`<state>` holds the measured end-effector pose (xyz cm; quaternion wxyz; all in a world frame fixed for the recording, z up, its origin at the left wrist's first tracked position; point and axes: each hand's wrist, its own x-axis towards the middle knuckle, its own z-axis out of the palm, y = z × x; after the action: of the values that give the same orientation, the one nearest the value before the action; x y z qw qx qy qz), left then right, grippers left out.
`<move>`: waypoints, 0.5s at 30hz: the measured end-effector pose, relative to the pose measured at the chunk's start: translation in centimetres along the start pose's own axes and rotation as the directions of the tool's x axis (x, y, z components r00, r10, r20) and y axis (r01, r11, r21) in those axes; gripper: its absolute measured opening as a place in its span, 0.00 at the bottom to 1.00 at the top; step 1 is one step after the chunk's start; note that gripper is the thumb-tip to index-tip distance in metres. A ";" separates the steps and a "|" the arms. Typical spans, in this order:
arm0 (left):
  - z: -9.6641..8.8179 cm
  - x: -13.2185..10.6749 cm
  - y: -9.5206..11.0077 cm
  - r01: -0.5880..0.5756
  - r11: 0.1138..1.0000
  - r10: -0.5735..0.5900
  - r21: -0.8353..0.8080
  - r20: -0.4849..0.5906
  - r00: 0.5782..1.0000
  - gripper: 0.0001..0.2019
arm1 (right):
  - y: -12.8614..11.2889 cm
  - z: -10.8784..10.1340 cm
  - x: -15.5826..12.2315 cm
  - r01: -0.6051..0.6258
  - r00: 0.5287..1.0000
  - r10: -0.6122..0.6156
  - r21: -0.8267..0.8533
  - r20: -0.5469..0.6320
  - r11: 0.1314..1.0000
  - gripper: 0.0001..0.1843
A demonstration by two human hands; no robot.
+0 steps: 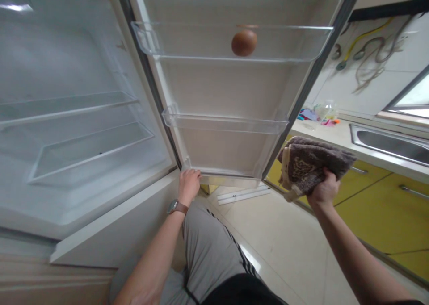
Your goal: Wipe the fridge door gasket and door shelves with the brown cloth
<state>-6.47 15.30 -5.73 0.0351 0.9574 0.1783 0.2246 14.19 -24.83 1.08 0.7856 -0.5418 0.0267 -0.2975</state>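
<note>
A fridge stands open in front of me, its door [231, 86] swung out to the right. My left hand [188, 184], with a watch on the wrist, grips the bottom edge of the door near the hinge corner, fingers curled round it. My right hand [323, 191] is closed on a folded brown towel [310, 164] held up just right of the door's lower shelf [224, 124]. A single brown egg [244, 42] sits in the door's upper clear shelf [231, 41].
The fridge interior [77, 131] on the left has bare glass shelves. A counter with a steel sink [389, 144] runs along the right over yellow cabinets [385, 206]. Small items lie on the counter's far end [318, 115]. A white strip [243, 194] lies on the tiled floor.
</note>
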 end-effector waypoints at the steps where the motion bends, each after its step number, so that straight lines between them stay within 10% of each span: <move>1: 0.1 0.0 0.0 0.001 1.000 -0.001 0.002 -0.008 1.000 0.09 | 0.5 -0.5 -0.3 0.012 0.999 -0.013 -0.027 -0.046 1.000 0.17; 10: 0.1 0.1 -0.2 -0.015 1.000 0.015 0.003 -0.014 1.000 0.09 | 9.3 3.3 -10.7 -0.202 0.880 0.326 -0.349 0.344 0.915 0.28; 15: 0.0 0.0 -0.1 -0.015 1.000 0.015 -0.010 -0.006 1.000 0.09 | 12.2 3.1 -14.1 -0.215 0.924 0.278 -0.243 0.264 0.946 0.29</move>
<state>-6.53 15.40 -5.75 0.0377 0.9578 0.1698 0.2287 9.05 -12.34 -12.14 0.7507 -0.6518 0.0086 -0.1072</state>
